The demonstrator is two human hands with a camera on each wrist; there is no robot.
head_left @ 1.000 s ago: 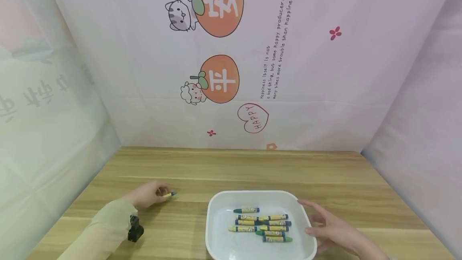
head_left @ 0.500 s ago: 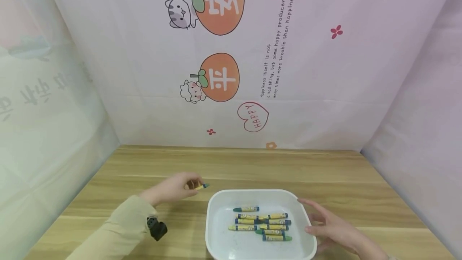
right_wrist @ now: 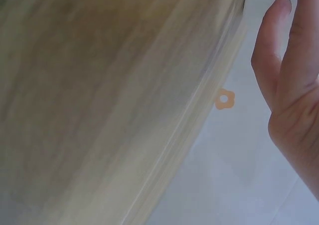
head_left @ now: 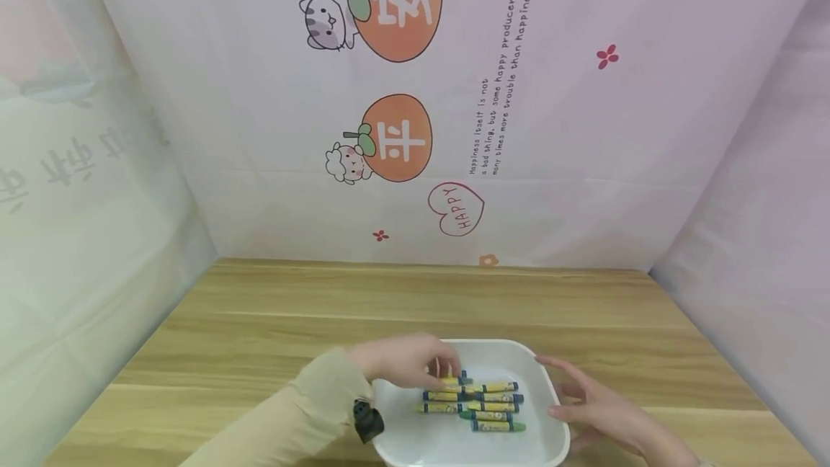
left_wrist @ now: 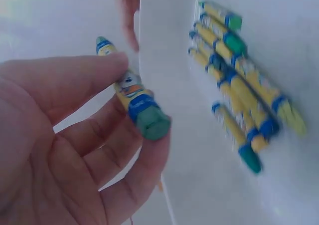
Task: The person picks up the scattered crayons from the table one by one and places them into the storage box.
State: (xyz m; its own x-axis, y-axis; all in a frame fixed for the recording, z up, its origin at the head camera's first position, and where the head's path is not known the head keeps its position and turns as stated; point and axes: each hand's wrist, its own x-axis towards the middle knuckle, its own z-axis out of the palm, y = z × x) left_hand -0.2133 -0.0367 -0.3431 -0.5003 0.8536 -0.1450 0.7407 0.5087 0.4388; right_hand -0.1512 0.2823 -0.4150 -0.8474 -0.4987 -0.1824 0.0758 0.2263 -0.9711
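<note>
My left hand [head_left: 411,360] is over the left part of a white tray [head_left: 405,445]. Between thumb and fingers it pinches an oil pastel [left_wrist: 133,90] with a yellow printed wrapper, blue bands and a green end. In the left wrist view this pastel is tilted, apart from the others. Several more oil pastels [head_left: 496,407], green and yellow ones in similar wrappers, lie side by side on the tray floor. My right hand [head_left: 599,409] rests against the tray's right side, index fingertip and thumb at the rim, its lower fingers partly hidden.
The tray stands on a wood-grain table [head_left: 259,301] near its front. A white printed cloth [head_left: 551,128] hangs behind the table, and pale cloth walls [head_left: 765,236] close off both sides. A small black device [head_left: 367,421] is strapped to the left wrist.
My left hand has carried the pastel rightward from the table at the left, over the rim to above the tray. The right hand and the tray have stayed in place.
</note>
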